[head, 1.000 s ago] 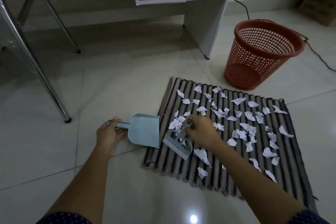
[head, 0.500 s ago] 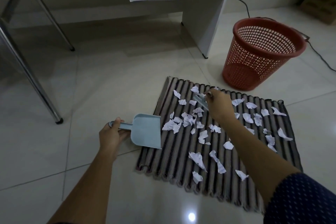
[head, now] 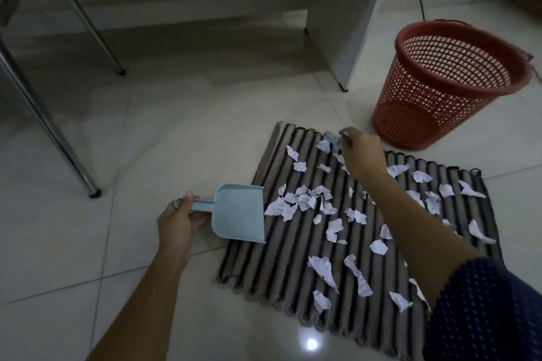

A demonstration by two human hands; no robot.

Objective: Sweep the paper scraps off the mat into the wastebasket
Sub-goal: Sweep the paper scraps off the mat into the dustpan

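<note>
A ribbed, striped fabric mat [head: 293,267] lies on glossy pale floor tiles [head: 117,132], its ridges alternating grey-brown and dark, its near edge scalloped. Torn white paper scraps [head: 296,204] are strewn across it, irregular and crumpled, with the thickest cluster bunched just beside the mouth of the dustpan [head: 239,214]. That dustpan is smooth pale-blue plastic, scoop-shaped with a short rounded handle; its lip rests at the mat's left edge. The left hand [head: 176,221] has its grip wrapped closed around the handle, thumb on top.

The right hand [head: 359,155] reaches to the mat's far edge, its grip closed on a small pale-blue brush [head: 333,138], which is mostly hidden behind the fingers and blurred. A dark dotted sleeve [head: 484,308] covers the upper arm. The red plastic wastebasket [head: 440,91], round with lattice walls and a solid rim, stands on the floor just beyond the mat's far right corner.

Compared with half a second ago, the right hand has moved further towards the far edge, while the dustpan and left hand have stayed put.
</note>
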